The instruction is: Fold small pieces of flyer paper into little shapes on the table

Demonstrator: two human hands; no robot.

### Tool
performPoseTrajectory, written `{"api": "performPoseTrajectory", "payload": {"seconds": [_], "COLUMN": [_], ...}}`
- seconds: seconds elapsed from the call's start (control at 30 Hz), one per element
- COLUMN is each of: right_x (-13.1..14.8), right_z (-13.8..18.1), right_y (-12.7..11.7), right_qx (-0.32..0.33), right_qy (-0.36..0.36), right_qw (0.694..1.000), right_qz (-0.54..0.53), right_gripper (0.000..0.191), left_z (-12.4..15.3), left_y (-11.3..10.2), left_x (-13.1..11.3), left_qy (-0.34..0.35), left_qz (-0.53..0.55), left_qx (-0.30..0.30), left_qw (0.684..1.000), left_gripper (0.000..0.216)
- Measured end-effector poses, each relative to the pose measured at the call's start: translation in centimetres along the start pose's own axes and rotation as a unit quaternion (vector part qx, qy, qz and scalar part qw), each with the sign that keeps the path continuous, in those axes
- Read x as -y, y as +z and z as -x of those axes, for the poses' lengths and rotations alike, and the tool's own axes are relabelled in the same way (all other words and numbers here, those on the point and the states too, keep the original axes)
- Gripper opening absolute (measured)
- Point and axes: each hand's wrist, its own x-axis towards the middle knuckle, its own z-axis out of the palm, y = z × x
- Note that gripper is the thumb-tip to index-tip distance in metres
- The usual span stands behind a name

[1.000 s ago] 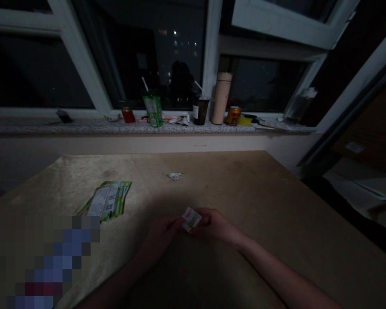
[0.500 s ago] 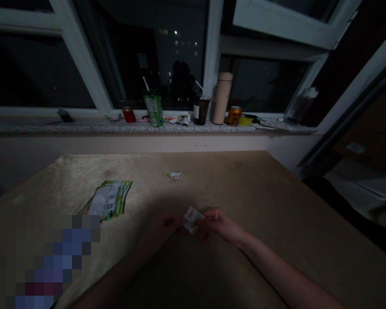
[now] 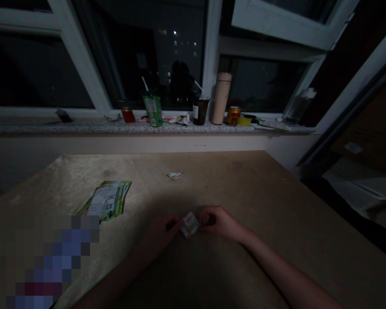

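Note:
A small folded piece of printed paper (image 3: 189,224) is pinched between both my hands just above the brown table (image 3: 260,201). My left hand (image 3: 162,235) grips its left edge with closed fingers. My right hand (image 3: 217,221) holds its right edge, fingers curled. A tiny folded paper shape (image 3: 175,175) lies on the table farther from me. A stack of green printed leaflets (image 3: 107,199) lies to the left of my hands.
A stone windowsill (image 3: 83,125) at the back carries a green cup with a straw (image 3: 152,109), a red can (image 3: 128,115), a dark cup (image 3: 200,110), a tall beige flask (image 3: 221,98) and an orange can (image 3: 233,115). The table's right edge drops off to a dark floor.
The paper piece has been turned and folded smaller between my fingers. Both hands stayed in about the same spot, my right hand closing more tightly.

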Motion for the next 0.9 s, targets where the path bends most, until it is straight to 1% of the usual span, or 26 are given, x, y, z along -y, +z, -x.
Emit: {"api": "performPoseTrajectory", "payload": {"seconds": [0.1,0.33,0.4,0.47,0.53,0.57,0.6,0.67,0.7,0.8,0.9], "right_x": [-0.4,-0.6,-0.6,-0.6,-0.4,-0.3,-0.2,0.1,0.2,0.4,0.5], "right_z": [0.0,-0.2,-0.2,-0.1,0.0,0.0,0.1,0.1,0.1,0.1,0.3], "right_y": [-0.1,0.2,0.3,0.3,0.4,0.4,0.4,0.5,0.5,0.8,1.1], "right_qx": [0.014,0.002,0.0,0.002,0.004,0.008,0.012,0.023,0.028,0.039,0.061], "right_qy": [-0.026,-0.051,-0.074,-0.108,-0.139,-0.149,-0.156,-0.162,-0.164,-0.166,-0.152], "right_qw": [0.999,0.995,0.99,0.979,0.961,0.951,0.943,0.932,0.929,0.926,0.92], "right_qz": [0.037,0.082,0.116,0.174,0.241,0.27,0.294,0.323,0.33,0.337,0.355], "right_gripper": [0.011,0.005,0.006,0.006,0.009,0.011,0.012,0.016,0.018,0.027,0.039], "left_z": [0.2,0.4,0.4,0.7,1.3,1.7,2.1,3.1,3.6,4.6,5.0], "left_y": [0.1,0.4,0.6,0.8,1.1,1.4,1.7,2.4,2.8,3.6,3.7], "left_x": [-0.4,-0.2,-0.1,-0.3,-0.8,-1.2,-1.5,-2.0,-2.0,-1.6,-0.8], "left_qy": [0.024,0.081,0.098,0.125,0.16,0.179,0.191,0.201,0.2,0.219,0.222], "left_qz": [-0.041,-0.141,-0.169,-0.2,-0.232,-0.251,-0.271,-0.3,-0.31,-0.297,-0.28], "left_qx": [-0.005,-0.056,-0.074,-0.08,-0.06,-0.032,-0.01,0.009,0.01,0.027,0.045], "left_qw": [0.999,0.985,0.978,0.969,0.958,0.951,0.943,0.932,0.929,0.929,0.933], "left_gripper": [0.034,0.02,0.023,0.029,0.031,0.033,0.035,0.037,0.039,0.062,0.07]}}
